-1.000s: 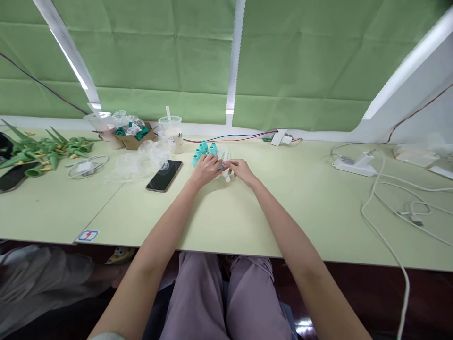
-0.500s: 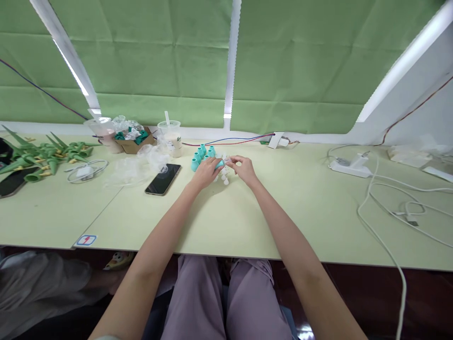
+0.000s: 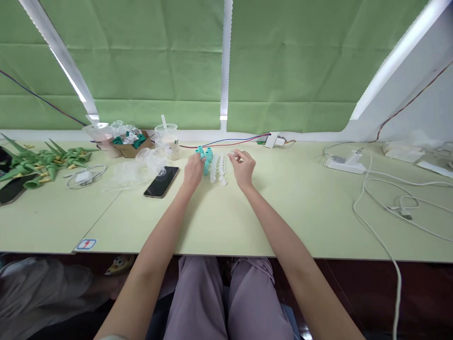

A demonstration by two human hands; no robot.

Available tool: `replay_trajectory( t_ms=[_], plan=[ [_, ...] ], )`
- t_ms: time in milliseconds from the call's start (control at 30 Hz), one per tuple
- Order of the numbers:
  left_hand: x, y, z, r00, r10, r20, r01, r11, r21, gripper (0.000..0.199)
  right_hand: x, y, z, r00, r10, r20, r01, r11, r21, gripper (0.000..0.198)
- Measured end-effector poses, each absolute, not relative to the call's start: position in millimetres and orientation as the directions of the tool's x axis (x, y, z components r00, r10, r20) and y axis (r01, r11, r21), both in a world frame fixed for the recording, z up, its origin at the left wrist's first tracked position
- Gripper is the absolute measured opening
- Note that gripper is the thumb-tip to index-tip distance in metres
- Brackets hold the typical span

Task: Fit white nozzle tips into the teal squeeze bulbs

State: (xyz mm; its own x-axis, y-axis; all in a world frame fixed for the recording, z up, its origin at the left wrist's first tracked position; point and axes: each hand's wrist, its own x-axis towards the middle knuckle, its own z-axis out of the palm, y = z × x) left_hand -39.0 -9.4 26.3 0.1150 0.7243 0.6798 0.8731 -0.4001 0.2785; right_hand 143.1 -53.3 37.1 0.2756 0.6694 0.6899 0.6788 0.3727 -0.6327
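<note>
Several teal, tubular pieces (image 3: pixel 206 168) stand clustered together, some partly hidden. Just right of these teal pieces, small white pieces (image 3: pixel 213 174) lie in roughly parallel rows running front to back.

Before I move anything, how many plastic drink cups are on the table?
2. One cup, with a straw, stands right of the cardboard box; the other cup stands left of it. Another could be hidden behind the box, but none shows.

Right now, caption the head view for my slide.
Left grip at the teal pieces, right grip beside rows of small white pieces.
</note>
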Motion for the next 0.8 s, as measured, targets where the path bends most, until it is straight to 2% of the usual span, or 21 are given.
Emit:
replay_trajectory(
  t_ms=[100,167,233,367,467,633,800],
  plan=[
    [-66.6,0.3,31.9,-0.04,0.679,0.733,0.826,-0.39,0.407,0.039,152.8,-50.6,36.4,0.272,0.679,0.681,0.667,0.377,-0.642,0.033],
    [-79.2,3.8,37.2,-0.14,0.634,0.76,0.772,-0.411,0.485,0.037,147.6,-53.0,34.3,0.195,0.715,0.671,0.687,0.389,-0.614,0.029],
    [-85.8,5.4,41.8,-0.168,0.627,0.761,0.729,-0.441,0.523,0.034,132.9,-59.1,31.7,0.09,0.763,0.64,0.724,0.392,-0.569,0.031],
    [-93.9,7.7,44.3,-0.024,0.745,0.666,0.649,-0.496,0.578,0.031,98.2,-71.5,28.2,-0.18,0.777,0.603,0.826,0.453,-0.336,0.023],
    [-102.8,8.8,42.5,0.066,0.805,0.59,0.588,-0.509,0.629,0.03,83.9,-72.8,26.6,-0.274,0.753,0.598,0.857,0.474,-0.204,0.018],
    [-109.1,5.1,39.8,0.164,0.877,0.451,0.549,-0.461,0.697,0.034,80.0,-69.4,22.3,-0.315,0.738,0.597,0.864,0.484,-0.142,0.018],
    [-105.1,3.6,33.9,0.287,0.886,0.364,0.555,-0.464,0.691,0.038,92.7,-73.1,22.0,-0.404,0.71,0.576,0.823,0.558,-0.11,0.017]
  ],
)
